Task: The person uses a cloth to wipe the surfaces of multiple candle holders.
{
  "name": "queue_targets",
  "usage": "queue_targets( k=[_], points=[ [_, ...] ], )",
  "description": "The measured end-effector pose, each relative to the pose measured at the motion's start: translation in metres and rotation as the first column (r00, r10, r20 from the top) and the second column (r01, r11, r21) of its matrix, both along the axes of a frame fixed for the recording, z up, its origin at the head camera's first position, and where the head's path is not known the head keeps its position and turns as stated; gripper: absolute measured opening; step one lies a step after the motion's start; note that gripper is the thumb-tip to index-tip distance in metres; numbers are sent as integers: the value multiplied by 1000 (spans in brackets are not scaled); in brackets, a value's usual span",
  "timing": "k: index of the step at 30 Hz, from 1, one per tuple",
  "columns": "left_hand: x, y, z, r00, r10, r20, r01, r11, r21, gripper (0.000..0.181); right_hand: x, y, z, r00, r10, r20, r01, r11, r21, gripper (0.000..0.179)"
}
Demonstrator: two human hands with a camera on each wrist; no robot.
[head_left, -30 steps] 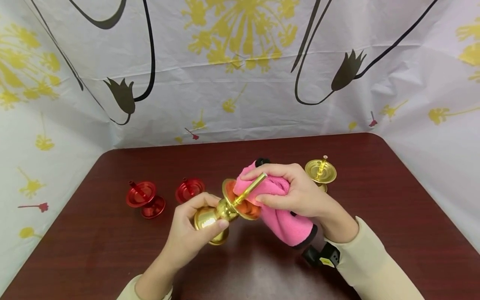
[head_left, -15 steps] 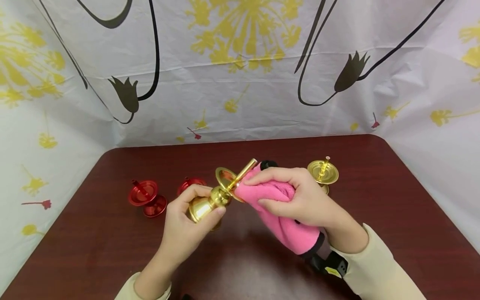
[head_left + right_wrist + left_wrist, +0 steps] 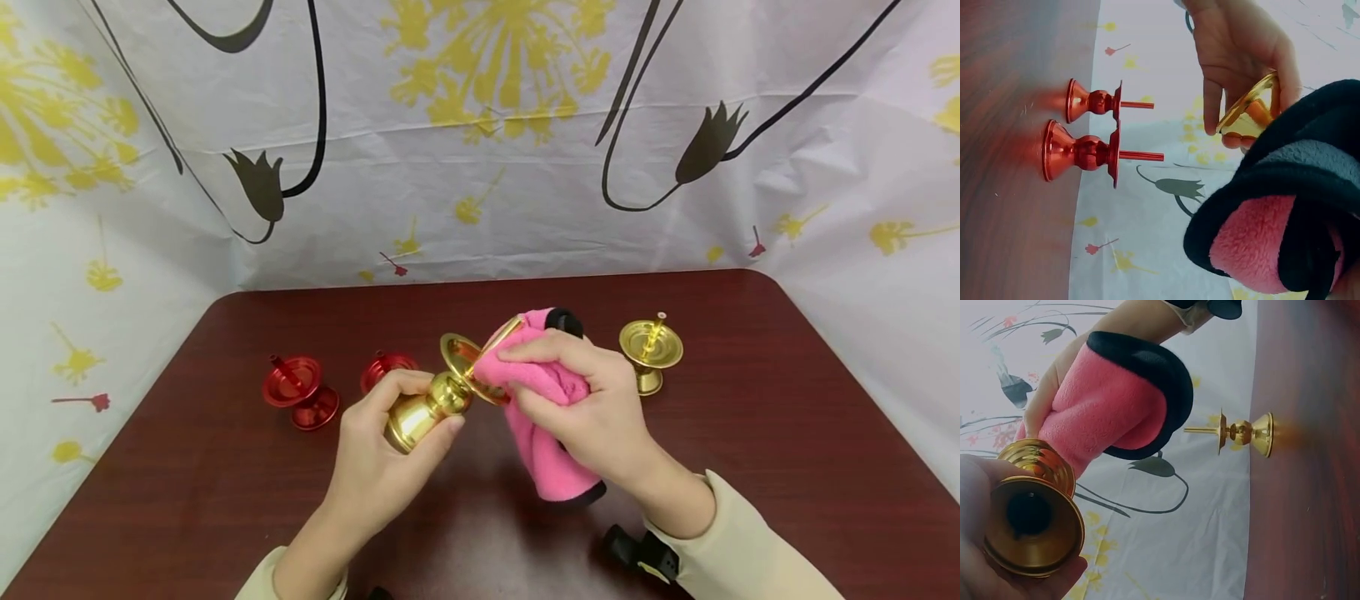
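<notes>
My left hand (image 3: 382, 450) grips a gold metal candlestick (image 3: 450, 392) round its flared base, holding it tilted above the table with its dish toward the right. In the left wrist view the hollow underside of the base (image 3: 1035, 525) faces the camera. A pink cloth with black edging (image 3: 547, 375) is bunched in my right hand (image 3: 592, 400), pinched between thumb and fingers. The cloth lies against the dish and the candlestick's thin spike, covering part of both. In the right wrist view the cloth (image 3: 1254, 244) hides most of the candlestick.
Two red candlesticks (image 3: 292, 383) (image 3: 1088, 153) stand on the dark red-brown table (image 3: 187, 492) at the left; my left hand partly covers one. Another gold candlestick (image 3: 651, 346) stands at the back right. A patterned white sheet (image 3: 525, 208) hangs behind the table.
The cloth has moved from the dish's inner face onto the spike's side and wraps near it. The candlestick has turned a little and risen slightly; its grip stays the same.
</notes>
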State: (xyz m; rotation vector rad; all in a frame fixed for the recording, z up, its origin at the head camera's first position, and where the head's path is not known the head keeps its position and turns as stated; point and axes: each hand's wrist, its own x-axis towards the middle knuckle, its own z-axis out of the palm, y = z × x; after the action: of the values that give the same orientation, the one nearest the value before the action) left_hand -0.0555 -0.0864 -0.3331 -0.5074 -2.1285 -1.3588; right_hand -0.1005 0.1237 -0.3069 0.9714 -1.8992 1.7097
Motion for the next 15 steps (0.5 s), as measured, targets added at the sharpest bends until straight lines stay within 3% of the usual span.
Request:
queue_targets(
  k=[3, 9, 15],
  points=[
    [0, 1, 0, 1000, -6, 19, 5, 1000, 24, 31, -1, 1, 2, 999, -49, -9, 48, 996, -69, 28],
    [1, 3, -1, 997, -11, 79, 5, 997, 72, 30, -3, 7, 9, 986, -157, 49, 162, 978, -133, 28],
    [1, 6, -2, 994, 10, 106, -19, 996, 91, 29, -4, 7, 7, 982, -185, 41, 190, 967, -173, 25]
  ],
)
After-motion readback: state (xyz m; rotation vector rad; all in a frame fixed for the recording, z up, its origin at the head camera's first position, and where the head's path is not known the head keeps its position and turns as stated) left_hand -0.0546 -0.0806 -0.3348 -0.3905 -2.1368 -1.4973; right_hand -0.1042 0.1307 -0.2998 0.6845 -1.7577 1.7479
